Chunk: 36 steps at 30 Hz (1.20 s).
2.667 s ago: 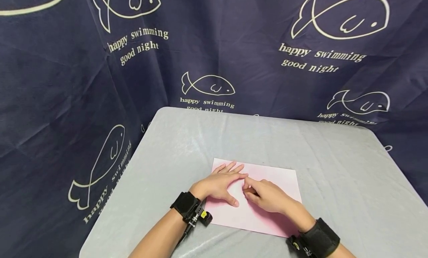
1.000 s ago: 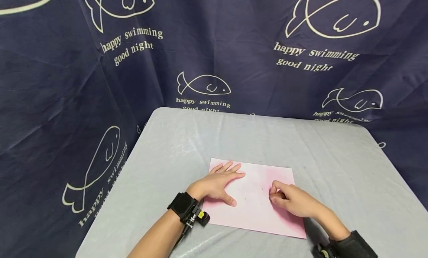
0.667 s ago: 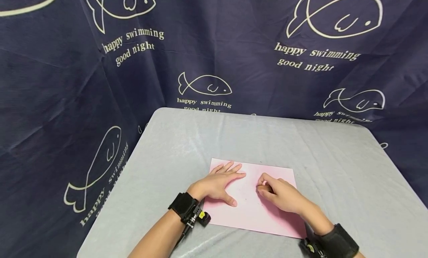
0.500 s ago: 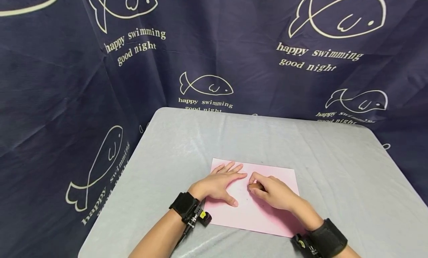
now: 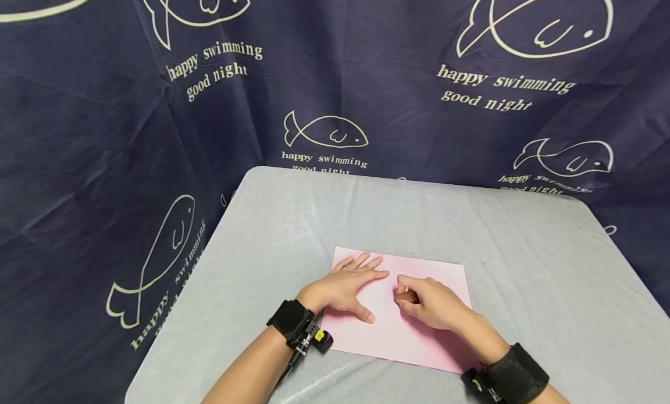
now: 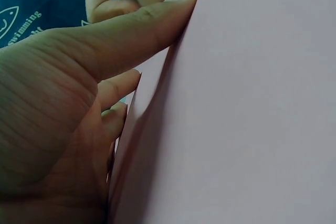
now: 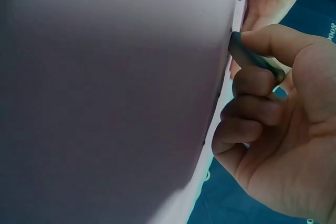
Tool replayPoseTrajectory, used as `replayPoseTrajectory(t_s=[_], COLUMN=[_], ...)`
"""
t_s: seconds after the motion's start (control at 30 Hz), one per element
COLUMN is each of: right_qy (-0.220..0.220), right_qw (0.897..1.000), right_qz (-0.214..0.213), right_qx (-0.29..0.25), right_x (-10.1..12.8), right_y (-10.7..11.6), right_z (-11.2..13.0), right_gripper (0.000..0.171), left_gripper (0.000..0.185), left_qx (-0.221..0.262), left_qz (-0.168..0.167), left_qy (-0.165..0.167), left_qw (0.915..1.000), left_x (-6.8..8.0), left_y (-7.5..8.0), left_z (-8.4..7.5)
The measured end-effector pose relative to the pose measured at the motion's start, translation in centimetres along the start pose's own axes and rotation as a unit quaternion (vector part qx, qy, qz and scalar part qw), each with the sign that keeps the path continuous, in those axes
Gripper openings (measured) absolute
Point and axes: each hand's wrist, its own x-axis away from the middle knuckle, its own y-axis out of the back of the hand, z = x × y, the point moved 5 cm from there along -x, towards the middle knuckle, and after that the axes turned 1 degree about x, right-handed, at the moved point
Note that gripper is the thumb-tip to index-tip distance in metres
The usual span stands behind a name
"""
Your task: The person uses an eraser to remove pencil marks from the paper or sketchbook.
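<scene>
**Right hand back near the middle of the pink sheet**

The grey table (image 5: 293,218) carries one pink sheet (image 5: 439,276), lying flat just in front of you, with the fish-print backdrop (image 5: 104,131) behind. Your right hand (image 5: 429,304) has swept out toward the sheet's right edge and come back; it now sits close beside your left hand again, a shade further right than half a second ago. I judge this a back-and-forth rubbing stroke along the paper, not yet finished.

Your left hand (image 5: 342,288) has not shifted: it lies flat, fingers straight, pinning the sheet's left part, thumb (image 6: 152,19) pressed on the paper.

Your right hand is curled, pinching a small dark stub (image 7: 254,59) between thumb and forefinger, its tip against the sheet. What the stub is, I cannot tell.
</scene>
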Motion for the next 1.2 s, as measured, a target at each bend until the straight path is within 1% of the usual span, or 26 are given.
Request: replayPoseTrajectory(t_s=[0.3, 0.5, 0.7, 0.9, 0.97, 1.13, 1.2], right_qy=[-0.035, -0.06, -0.048, -0.05, -0.034, 0.033, 0.051], right_qw=[0.999, 0.998, 0.998, 0.996, 0.996, 0.999, 0.998], right_qz=[-0.019, -0.014, -0.004, 0.016, 0.009, -0.002, -0.002], right_qx=[0.01, 0.032, 0.029, 0.077, 0.077, 0.033, 0.021], right_x=[2.5, 3.3, 3.3, 2.1, 1.3, -1.1, -2.0], right_y=[1.2, 1.9, 2.3, 2.4, 2.3, 1.7, 1.3], right_z=[-1.6, -2.3, -2.5, -2.0, -1.5, -0.2, 0.2], right_gripper=[0.03, 0.033, 0.028, 0.017, 0.013, 0.013, 0.014], left_gripper=[0.099, 0.099, 0.099, 0.099, 0.099, 0.1, 0.101], left_qx=[-0.002, 0.0, 0.002, 0.002, 0.002, 0.002, -0.001], left_qz=[-0.001, -0.002, 0.0, 0.002, 0.001, 0.0, 0.0], left_qy=[-0.001, -0.001, 0.001, 0.003, 0.002, 0.0, -0.003], left_qw=[1.0, 1.0, 1.0, 1.0, 1.0, 1.0, 1.0], left_x=[0.0, 0.0, 0.1, 0.2, 0.2, 0.1, 0.0], left_y=[0.1, 0.2, 0.1, 0.0, 0.0, 0.0, -0.1], left_z=[-0.2, -0.3, -0.3, 0.1, 0.2, 0.1, 0.0])
